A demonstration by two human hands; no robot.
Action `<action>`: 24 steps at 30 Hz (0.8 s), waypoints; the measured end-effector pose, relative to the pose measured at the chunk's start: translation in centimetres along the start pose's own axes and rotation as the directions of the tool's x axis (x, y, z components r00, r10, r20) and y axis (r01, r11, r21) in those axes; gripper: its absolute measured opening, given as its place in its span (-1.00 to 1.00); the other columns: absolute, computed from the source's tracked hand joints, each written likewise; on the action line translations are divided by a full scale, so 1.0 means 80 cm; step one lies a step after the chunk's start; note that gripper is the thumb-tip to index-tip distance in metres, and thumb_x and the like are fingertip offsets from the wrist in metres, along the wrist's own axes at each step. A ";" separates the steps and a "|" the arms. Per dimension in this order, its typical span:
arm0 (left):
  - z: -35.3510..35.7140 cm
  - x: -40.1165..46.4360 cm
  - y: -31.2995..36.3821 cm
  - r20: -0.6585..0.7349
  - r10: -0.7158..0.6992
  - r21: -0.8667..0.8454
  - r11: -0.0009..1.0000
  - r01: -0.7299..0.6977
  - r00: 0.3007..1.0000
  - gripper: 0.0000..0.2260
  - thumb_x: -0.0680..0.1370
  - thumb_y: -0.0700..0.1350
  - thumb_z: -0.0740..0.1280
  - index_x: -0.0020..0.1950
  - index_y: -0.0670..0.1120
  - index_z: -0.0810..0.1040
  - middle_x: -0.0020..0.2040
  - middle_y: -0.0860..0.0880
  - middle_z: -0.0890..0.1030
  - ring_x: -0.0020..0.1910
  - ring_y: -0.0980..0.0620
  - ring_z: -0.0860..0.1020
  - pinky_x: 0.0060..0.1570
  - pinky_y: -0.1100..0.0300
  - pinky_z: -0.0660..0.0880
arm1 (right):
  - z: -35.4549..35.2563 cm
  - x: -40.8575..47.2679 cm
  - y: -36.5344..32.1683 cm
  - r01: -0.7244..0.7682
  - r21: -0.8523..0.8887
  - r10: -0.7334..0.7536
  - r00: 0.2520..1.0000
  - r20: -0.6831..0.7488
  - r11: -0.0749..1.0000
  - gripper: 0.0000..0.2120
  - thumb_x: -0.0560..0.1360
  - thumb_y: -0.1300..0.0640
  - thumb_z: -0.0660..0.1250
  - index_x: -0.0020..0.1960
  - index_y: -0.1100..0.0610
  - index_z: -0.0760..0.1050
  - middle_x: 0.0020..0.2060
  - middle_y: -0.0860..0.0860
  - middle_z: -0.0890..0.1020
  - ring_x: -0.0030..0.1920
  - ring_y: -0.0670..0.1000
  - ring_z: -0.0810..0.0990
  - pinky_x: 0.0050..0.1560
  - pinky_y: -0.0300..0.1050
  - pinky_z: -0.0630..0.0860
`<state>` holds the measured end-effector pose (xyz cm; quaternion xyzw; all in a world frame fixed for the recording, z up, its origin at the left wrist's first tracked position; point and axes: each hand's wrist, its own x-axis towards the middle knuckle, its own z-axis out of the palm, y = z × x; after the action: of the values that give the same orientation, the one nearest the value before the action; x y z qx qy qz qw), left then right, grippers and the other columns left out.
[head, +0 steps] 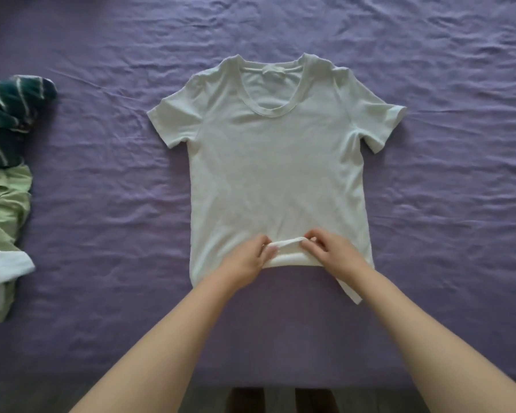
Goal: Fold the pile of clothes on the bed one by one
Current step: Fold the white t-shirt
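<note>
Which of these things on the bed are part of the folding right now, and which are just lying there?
In use:
white T-shirt, spread flat
left hand and right hand, both pinching its turned-up hem

Lying by:
dark green striped garment
light green garment
white garment, at the pile's near end
purple bedsheet

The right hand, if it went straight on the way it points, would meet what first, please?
The right hand points up the bed, so it would probably slide onto the white T-shirt's chest.

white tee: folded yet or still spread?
Mostly spread: the white short-sleeved T-shirt lies flat, sleeves out. Only the hem's middle is turned up, pinched by left hand and right hand.
</note>
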<state>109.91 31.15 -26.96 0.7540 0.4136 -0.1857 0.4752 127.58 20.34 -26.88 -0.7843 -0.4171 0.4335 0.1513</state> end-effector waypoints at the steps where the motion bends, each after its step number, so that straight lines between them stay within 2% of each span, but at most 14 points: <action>1: -0.009 0.005 0.003 -0.012 -0.014 0.010 1.000 0.014 1.000 -0.78 0.56 0.16 0.24 0.02 0.02 0.44 -0.06 -0.04 0.58 -0.10 -0.06 0.52 -0.19 0.11 0.34 | -0.009 0.010 -0.004 -0.006 -0.030 0.005 1.000 -0.023 1.000 -0.78 0.55 -0.08 0.23 0.03 0.03 0.52 -0.21 -0.04 0.53 -0.14 0.02 0.51 -0.11 -0.05 0.41; 3: -0.030 0.016 0.008 -0.043 -0.051 0.068 0.996 0.054 0.998 -0.71 0.47 0.21 0.34 0.05 0.06 0.44 -0.07 0.03 0.57 -0.09 -0.01 0.53 -0.16 0.10 0.39 | -0.027 0.030 -0.010 -0.017 -0.060 0.012 0.997 -0.081 0.998 -0.73 0.52 -0.14 0.25 0.01 0.04 0.53 -0.21 -0.03 0.53 -0.13 0.05 0.52 -0.11 -0.03 0.42; 5: -0.052 0.028 0.008 -0.125 -0.052 0.152 0.986 0.071 0.991 -0.75 0.48 0.06 0.36 0.10 0.04 0.45 0.02 0.01 0.56 0.01 -0.04 0.53 -0.10 0.09 0.42 | -0.047 0.049 -0.013 -0.021 -0.066 0.011 0.988 -0.153 0.998 -0.70 0.50 -0.17 0.27 -0.01 0.05 0.53 -0.20 -0.02 0.55 -0.14 0.05 0.52 -0.13 -0.03 0.43; 7: -0.075 0.037 0.004 -0.276 -0.053 0.213 0.970 0.115 0.960 -0.78 0.48 -0.11 0.32 0.12 0.00 0.46 0.09 -0.03 0.54 0.09 -0.08 0.50 -0.03 0.06 0.45 | -0.064 0.067 -0.012 0.014 -0.059 -0.028 0.969 -0.246 0.998 -0.75 0.51 -0.09 0.31 0.01 0.09 0.53 -0.17 0.00 0.57 -0.14 0.04 0.53 -0.16 -0.07 0.40; 10: -0.098 0.042 -0.007 -0.413 -0.146 0.165 0.959 0.232 0.899 -0.71 0.47 -0.12 0.30 0.18 -0.02 0.45 0.12 -0.03 0.52 0.12 -0.09 0.50 0.01 0.03 0.47 | -0.079 0.076 -0.001 0.075 -0.075 -0.094 0.950 -0.297 0.994 -0.77 0.51 0.06 0.34 0.11 0.14 0.52 -0.06 0.03 0.60 -0.04 0.06 0.57 -0.04 -0.05 0.46; 11: -0.101 0.042 -0.009 -0.414 -0.190 0.157 0.948 0.276 0.890 -0.74 0.47 -0.09 0.31 0.16 -0.01 0.46 0.10 -0.02 0.54 0.11 -0.09 0.51 0.00 0.05 0.47 | -0.081 0.073 0.004 0.099 -0.085 -0.118 0.956 -0.268 0.991 -0.72 0.49 0.04 0.36 0.15 0.13 0.51 -0.02 0.03 0.60 0.00 0.05 0.57 0.00 -0.06 0.46; 13: -0.100 0.041 -0.009 -0.389 -0.249 0.130 0.938 0.321 0.887 -0.87 0.49 -0.03 0.33 0.02 0.01 0.53 0.01 -0.01 0.59 0.04 -0.08 0.56 -0.06 0.08 0.48 | -0.081 0.061 0.017 0.166 -0.161 -0.186 0.976 -0.115 0.973 -0.51 0.43 -0.07 0.41 0.29 0.09 0.44 0.12 0.01 0.56 0.12 0.03 0.51 0.11 -0.11 0.40; 15: -0.094 0.040 -0.005 -0.332 -0.266 -0.037 0.962 0.270 0.905 -0.92 0.50 -0.03 0.35 -0.13 -0.02 0.57 -0.17 -0.02 0.60 -0.11 -0.06 0.58 -0.10 0.03 0.54 | -0.075 0.049 0.030 0.251 -0.298 -0.239 0.968 0.077 0.921 -0.26 0.38 -0.14 0.44 0.45 0.03 0.25 0.34 -0.01 0.40 0.31 0.03 0.37 0.30 -0.12 0.28; 16: -0.091 0.042 -0.003 -0.308 -0.270 -0.157 0.960 0.232 0.912 -0.88 0.51 -0.04 0.36 -0.17 -0.06 0.58 -0.26 -0.02 0.56 -0.19 -0.05 0.56 -0.12 0.01 0.55 | -0.072 0.046 0.036 0.275 -0.366 -0.250 0.961 0.116 0.889 -0.22 0.39 -0.10 0.43 0.49 0.01 0.16 0.42 -0.03 0.31 0.37 0.02 0.30 0.36 -0.11 0.23; 17: -0.090 0.045 0.001 -0.299 -0.288 -0.277 0.938 0.206 0.910 -0.84 0.52 -0.05 0.36 -0.21 -0.08 0.57 -0.32 -0.01 0.52 -0.24 -0.04 0.52 -0.15 0.00 0.53 | -0.070 0.047 0.041 0.276 -0.399 -0.257 0.961 0.101 0.875 -0.26 0.42 -0.02 0.41 0.50 0.00 0.14 0.44 -0.04 0.29 0.39 0.02 0.29 0.36 -0.11 0.23; 19: -0.093 0.054 0.010 -0.324 -0.365 -0.548 0.825 0.141 0.873 -0.85 0.53 -0.07 0.36 -0.21 -0.08 0.59 -0.33 0.00 0.51 -0.26 -0.03 0.46 -0.23 0.08 0.44 | -0.071 0.055 0.047 0.215 -0.307 -0.237 0.971 -0.037 0.927 -0.47 0.48 0.13 0.36 0.42 0.06 0.32 0.33 0.00 0.45 0.29 0.07 0.42 0.24 -0.09 0.35; 21: -0.101 0.061 0.019 -0.363 -0.463 -0.738 0.673 0.054 0.809 -0.87 0.53 -0.08 0.37 0.01 -0.10 0.61 -0.18 -0.02 0.55 -0.21 0.02 0.48 -0.23 0.18 0.41 | -0.079 0.063 0.046 0.089 -0.117 -0.112 0.971 -0.213 0.989 -0.72 0.51 0.16 0.33 0.22 0.12 0.53 0.12 0.04 0.61 0.12 0.10 0.55 0.09 -0.06 0.44; 22: -0.105 0.064 0.020 -0.391 -0.487 -0.753 0.657 0.032 0.781 -0.80 0.53 -0.08 0.37 0.12 -0.10 0.58 -0.10 -0.03 0.56 -0.16 0.04 0.49 -0.18 0.20 0.42 | -0.084 0.066 0.046 0.031 -0.037 -0.040 0.960 -0.277 0.999 -0.79 0.52 0.15 0.32 0.14 0.12 0.58 0.05 0.05 0.65 0.06 0.10 0.58 0.04 -0.04 0.46; 24: -0.106 0.059 0.023 -0.492 -0.455 -0.627 0.777 0.060 0.742 -0.74 0.53 -0.07 0.36 0.19 -0.10 0.54 -0.02 -0.02 0.55 -0.08 0.06 0.51 -0.07 0.24 0.40 | -0.093 0.069 0.049 -0.024 0.063 0.044 0.937 -0.346 0.998 -0.84 0.53 0.12 0.31 0.06 0.12 0.59 -0.04 0.05 0.66 0.00 0.09 0.59 -0.02 -0.05 0.46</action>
<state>113.18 40.26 -25.04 0.5239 0.6873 0.1386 0.4836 137.13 23.21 -28.00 -0.8508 -0.3575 0.3031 0.2375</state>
